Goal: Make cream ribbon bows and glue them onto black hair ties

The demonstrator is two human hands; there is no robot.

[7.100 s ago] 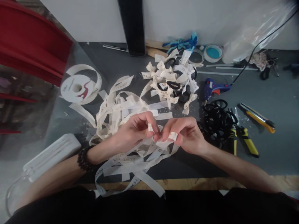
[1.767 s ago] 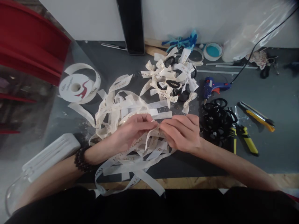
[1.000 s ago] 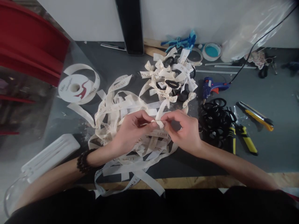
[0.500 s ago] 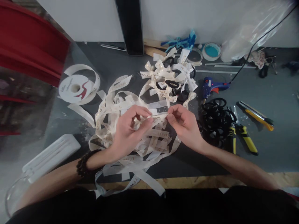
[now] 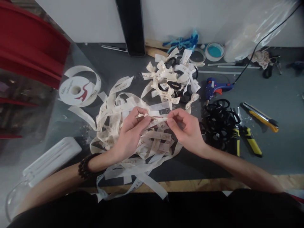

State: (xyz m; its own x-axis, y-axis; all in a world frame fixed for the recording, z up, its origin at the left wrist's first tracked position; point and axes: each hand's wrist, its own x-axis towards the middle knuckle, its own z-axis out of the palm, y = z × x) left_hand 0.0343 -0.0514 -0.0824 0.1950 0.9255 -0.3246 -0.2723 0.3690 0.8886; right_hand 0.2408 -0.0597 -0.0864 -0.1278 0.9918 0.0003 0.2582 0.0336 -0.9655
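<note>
A bracelet (image 5: 85, 167) is worn on the left wrist, and ribbon ends are draped over the table's near edge (image 5: 194, 186). Above the ribbon pile (image 5: 133, 171), a strip (image 5: 158, 120) is held between the hands: one end is pinched by the thumb and fingertips of the left hand (image 5: 130, 130), the other by those of the right hand (image 5: 188, 130), both pinches being closed. To the right, a yellow-handled tool (image 5: 252, 145), black hair ties (image 5: 217, 122) and a cutter (image 5: 263, 118) are laid out. Farther back, a spool (image 5: 65, 91) is noted at left, a glue gun (image 5: 215, 87) is placed beyond the ties, and bows (image 5: 165, 75) are heaped beyond the pile.
</note>
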